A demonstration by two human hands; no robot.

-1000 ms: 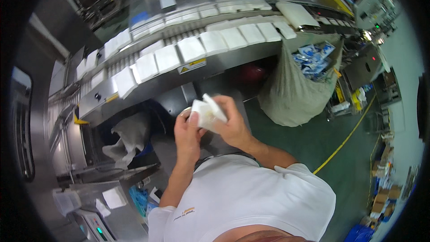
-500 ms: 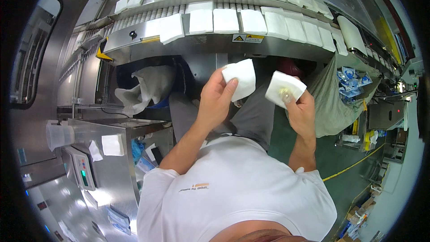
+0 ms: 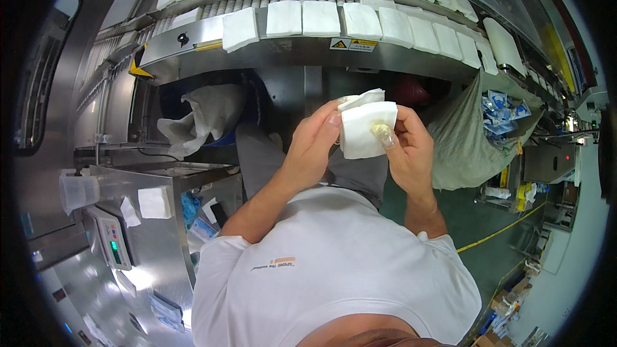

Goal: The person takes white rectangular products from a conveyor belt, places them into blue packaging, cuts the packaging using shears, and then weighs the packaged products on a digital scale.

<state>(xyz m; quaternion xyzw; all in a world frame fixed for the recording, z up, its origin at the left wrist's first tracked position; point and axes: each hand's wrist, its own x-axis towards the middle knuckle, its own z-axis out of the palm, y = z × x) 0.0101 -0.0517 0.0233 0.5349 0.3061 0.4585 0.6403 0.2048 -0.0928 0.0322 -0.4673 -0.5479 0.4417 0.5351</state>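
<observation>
My left hand (image 3: pixel 313 142) grips a folded white wipe stack (image 3: pixel 367 96), its upper edge showing behind the other one. In my right hand (image 3: pixel 412 154) is a second folded white wipe stack (image 3: pixel 358 125), held in front between thumb and fingers. The thumb of that hand wears a pale yellowish finger cot (image 3: pixel 384 133). The two stacks overlap above my lap, apparently touching. Beyond them, similar white stacks (image 3: pixel 319 19) lie in a row along the near metal ledge of the conveyor (image 3: pixel 257 54).
A grey-green cloth bag (image 3: pixel 459 144) holding blue and white packets hangs at the right. On the left, a steel table bears a digital scale (image 3: pixel 114 244), a clear plastic jug (image 3: pixel 78 193) and a white stack (image 3: pixel 155 203). Under the conveyor sits a blue bin lined with whitish cloth (image 3: pixel 205 115).
My two hands have come together. The right-hand stack has moved left and now overlaps the front of the left-hand stack. The view has shifted slightly.
</observation>
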